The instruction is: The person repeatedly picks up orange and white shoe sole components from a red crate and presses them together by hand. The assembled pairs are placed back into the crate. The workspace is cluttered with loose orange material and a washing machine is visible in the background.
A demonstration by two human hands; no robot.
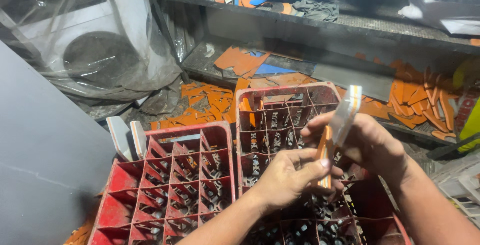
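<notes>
The left hand (pixel 287 175) pinches a thin orange strip (pixel 325 150) between thumb and fingers, grip closed on it; the right hand (pixel 370 142) holds a clear, glossy plastic sleeve (pixel 345 117) with an orange-and-white striped end, fingers closed around it, the sleeve touching the strip's upper part; both hands hover above a red plastic crate (pixel 280 125), scuffed and dusty, split into small square cells; a second red crate (pixel 170 180) of the same grid shape sits just beside it to the left; two flat white-and-orange pieces (pixel 127 137) stand tilted at its far corner; jagged orange scraps (pixel 205 105) litter the floor beyond; a dark metal shelf (pixel 310 22) carries more offcuts; crinkled clear plastic sheeting (pixel 100 40) drapes at upper left.
</notes>
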